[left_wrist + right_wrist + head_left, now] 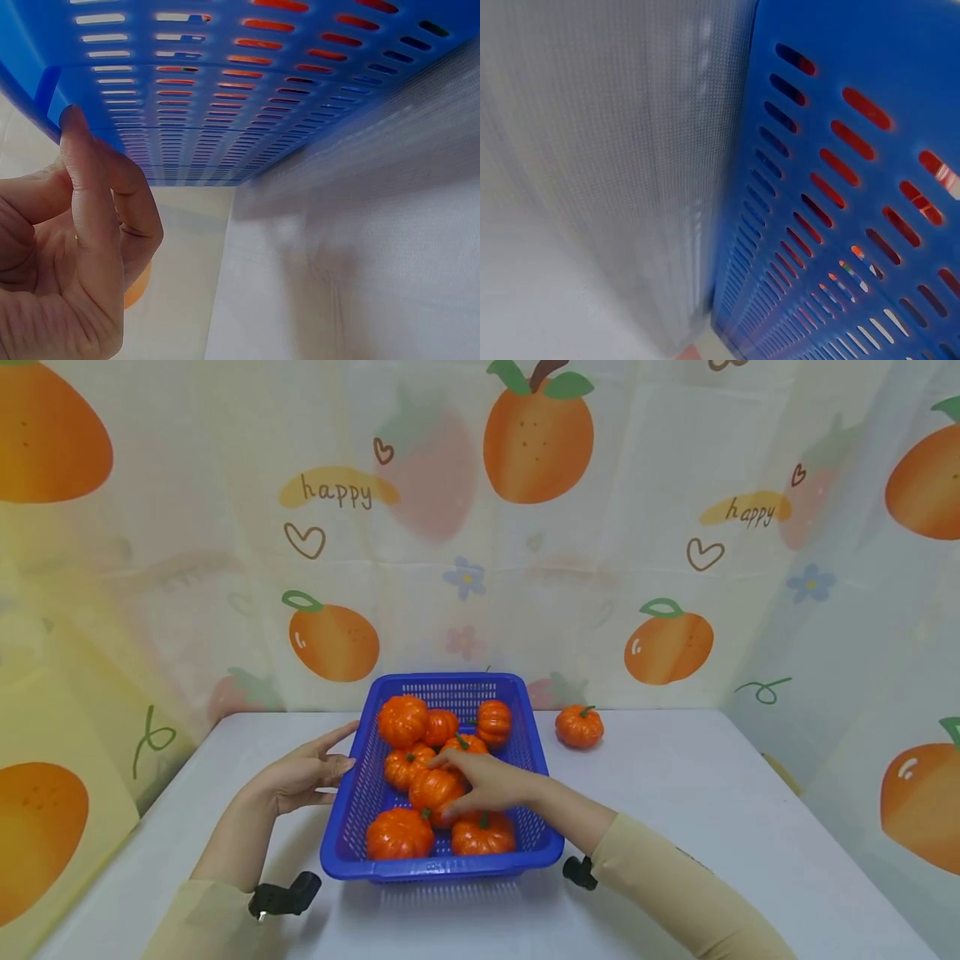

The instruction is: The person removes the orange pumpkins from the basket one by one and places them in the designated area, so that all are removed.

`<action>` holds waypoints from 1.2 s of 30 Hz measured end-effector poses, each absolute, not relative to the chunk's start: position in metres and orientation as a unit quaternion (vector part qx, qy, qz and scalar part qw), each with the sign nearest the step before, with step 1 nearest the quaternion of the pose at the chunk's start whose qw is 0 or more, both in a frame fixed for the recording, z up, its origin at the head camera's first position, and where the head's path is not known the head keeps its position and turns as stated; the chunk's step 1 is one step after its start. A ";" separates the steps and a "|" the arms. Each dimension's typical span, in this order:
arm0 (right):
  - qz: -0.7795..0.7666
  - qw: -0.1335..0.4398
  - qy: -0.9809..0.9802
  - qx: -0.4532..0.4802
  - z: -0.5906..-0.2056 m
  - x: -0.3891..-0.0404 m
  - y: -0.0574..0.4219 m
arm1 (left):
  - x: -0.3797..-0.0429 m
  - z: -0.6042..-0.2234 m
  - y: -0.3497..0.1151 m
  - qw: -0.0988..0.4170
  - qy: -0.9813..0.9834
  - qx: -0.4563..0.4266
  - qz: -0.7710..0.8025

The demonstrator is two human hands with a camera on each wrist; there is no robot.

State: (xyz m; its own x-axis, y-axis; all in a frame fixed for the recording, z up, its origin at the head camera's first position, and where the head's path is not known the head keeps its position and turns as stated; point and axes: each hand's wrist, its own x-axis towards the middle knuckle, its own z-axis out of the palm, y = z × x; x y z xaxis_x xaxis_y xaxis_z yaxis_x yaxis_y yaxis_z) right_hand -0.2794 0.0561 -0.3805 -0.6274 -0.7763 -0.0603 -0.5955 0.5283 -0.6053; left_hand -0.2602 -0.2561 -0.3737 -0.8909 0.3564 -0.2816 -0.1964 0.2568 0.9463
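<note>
A blue plastic basket (442, 866) with slotted walls stands on the table and holds several small, glossy orange pumpkins, such as one at the front left (400, 835). At its left side, my left hand (307, 777) holds the rim. In the left wrist view, a fingertip tucks up under the basket's edge (45, 97). My right hand (491, 781) reaches over the right wall into the basket, thumb and fingers around a pumpkin (433, 792) near the middle. The right wrist view shows the slotted wall (817, 187) with orange behind it; that hand is mostly hidden there.
One more pumpkin (579, 727) sits on the white table (675, 810), right of the basket's far end. A fruit-print curtain (465, 577) hangs close behind the table and along its sides. Black wrist cameras (285, 897) are strapped on both forearms.
</note>
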 end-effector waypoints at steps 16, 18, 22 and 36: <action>-0.344 0.147 0.828 -0.418 -0.381 -0.278 0.059 | -0.259 -0.374 -0.255 0.230 0.760 0.049 0.605; -0.367 0.139 0.826 -0.405 -0.380 -0.279 0.060 | -0.259 -0.374 -0.255 0.230 0.760 0.048 0.606; -0.410 0.130 0.814 -0.390 -0.378 -0.282 0.061 | -0.260 -0.374 -0.256 0.227 0.763 0.050 0.603; -0.544 0.108 0.769 -0.320 -0.371 -0.287 0.065 | -0.261 -0.374 -0.257 0.228 0.761 0.050 0.606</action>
State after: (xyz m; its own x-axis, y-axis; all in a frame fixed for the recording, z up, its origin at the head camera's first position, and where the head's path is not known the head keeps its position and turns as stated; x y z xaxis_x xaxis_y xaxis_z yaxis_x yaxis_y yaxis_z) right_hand -0.2869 0.0646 -0.3708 -0.7724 -0.6085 0.1822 -0.3745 0.2047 -0.9043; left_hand -0.2608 -0.2571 -0.3739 -0.8914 0.3515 -0.2860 -0.1998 0.2615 0.9443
